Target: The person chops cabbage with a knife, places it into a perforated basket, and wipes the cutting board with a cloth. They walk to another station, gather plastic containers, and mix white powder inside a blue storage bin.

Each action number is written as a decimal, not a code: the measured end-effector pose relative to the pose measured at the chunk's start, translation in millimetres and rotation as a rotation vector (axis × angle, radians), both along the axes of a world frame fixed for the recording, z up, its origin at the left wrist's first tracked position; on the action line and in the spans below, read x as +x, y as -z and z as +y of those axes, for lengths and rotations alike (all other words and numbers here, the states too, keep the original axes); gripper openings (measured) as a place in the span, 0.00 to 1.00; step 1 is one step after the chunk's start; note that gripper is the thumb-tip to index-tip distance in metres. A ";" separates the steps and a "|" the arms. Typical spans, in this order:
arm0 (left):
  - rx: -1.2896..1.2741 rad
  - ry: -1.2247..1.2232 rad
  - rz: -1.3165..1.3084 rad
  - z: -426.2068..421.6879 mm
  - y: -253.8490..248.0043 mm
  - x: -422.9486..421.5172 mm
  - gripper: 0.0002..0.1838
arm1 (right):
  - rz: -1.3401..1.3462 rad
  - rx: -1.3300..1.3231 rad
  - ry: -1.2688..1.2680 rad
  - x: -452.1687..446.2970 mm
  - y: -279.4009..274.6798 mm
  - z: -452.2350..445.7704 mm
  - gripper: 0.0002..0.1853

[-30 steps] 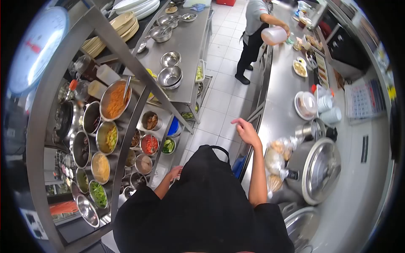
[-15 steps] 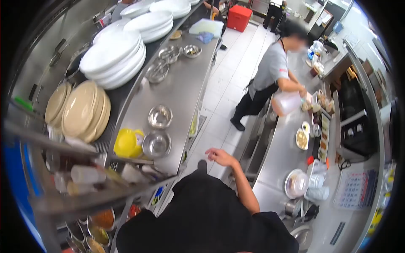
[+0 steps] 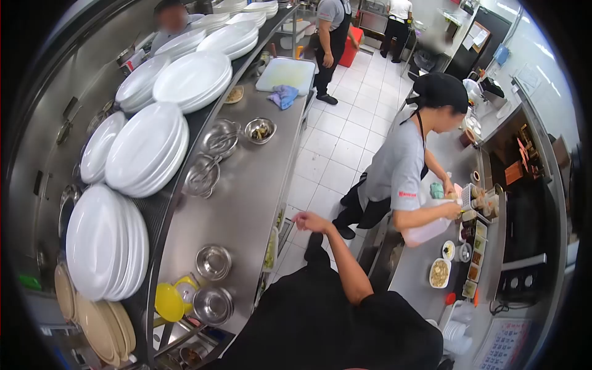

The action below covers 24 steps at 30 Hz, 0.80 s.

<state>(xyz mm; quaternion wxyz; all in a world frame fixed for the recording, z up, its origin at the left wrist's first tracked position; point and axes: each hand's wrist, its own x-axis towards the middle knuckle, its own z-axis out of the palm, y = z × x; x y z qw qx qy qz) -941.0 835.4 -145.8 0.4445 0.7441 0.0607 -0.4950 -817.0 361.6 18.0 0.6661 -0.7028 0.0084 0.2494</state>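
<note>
My right hand (image 3: pixel 311 222) hangs in the air over the aisle, ahead of my body. Its fingers are loosely bent and apart, and nothing shows in them. The nearest surface is the right edge of the steel counter (image 3: pixel 246 185). On that counter stand two steel bowls, one (image 3: pixel 213 263) just behind a stacked one (image 3: pixel 213 305). A yellow plastic container (image 3: pixel 169 302) sits beside them. My left hand is out of the picture.
A co-worker (image 3: pixel 394 160) stands ahead on the right, holding a large translucent jug (image 3: pixel 428 227) at the right counter. Another person (image 3: pixel 333 37) stands farther off. White plates (image 3: pixel 105 246) are stacked on the left shelf. A noodle-like dish (image 3: pixel 439 273) sits on the right counter.
My view has moved forward along the aisle, so the bowls and plates appear lower. The co-worker now appears closer, with the jug tilted differently. My right hand stays in the air.
</note>
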 end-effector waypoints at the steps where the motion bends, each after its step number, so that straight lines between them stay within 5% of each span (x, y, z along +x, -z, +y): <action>1: 0.012 0.014 0.002 -10.4 -3.2 2.6 0.20 | 0.016 0.027 0.058 27.6 -3.1 -18.1 0.15; 6: -0.002 0.153 -0.199 -72.3 -41.6 27.2 0.20 | 0.111 -0.008 0.377 160.5 -16.7 -96.0 0.15; 11: -0.103 0.390 -1.025 -158.2 -124.9 120.2 0.21 | 0.160 -0.088 0.483 274.9 0.6 -147.4 0.15; 14: 0.002 -0.001 -0.161 -228.0 -186.6 194.2 0.22 | 0.150 -0.203 0.402 338.5 0.1 -167.5 0.18; 17: -0.316 -0.381 -0.157 -285.0 -251.6 256.5 0.23 | 0.017 -0.466 0.294 411.8 3.8 -181.9 0.26; 20: -0.492 -0.500 -0.193 -327.3 -282.4 331.7 0.25 | -0.237 -0.715 0.319 484.0 50.5 -197.2 0.39; 24: -0.717 -0.556 -0.201 -371.9 -290.3 432.6 0.24 | -0.360 -0.948 0.324 559.5 -7.1 -200.1 0.48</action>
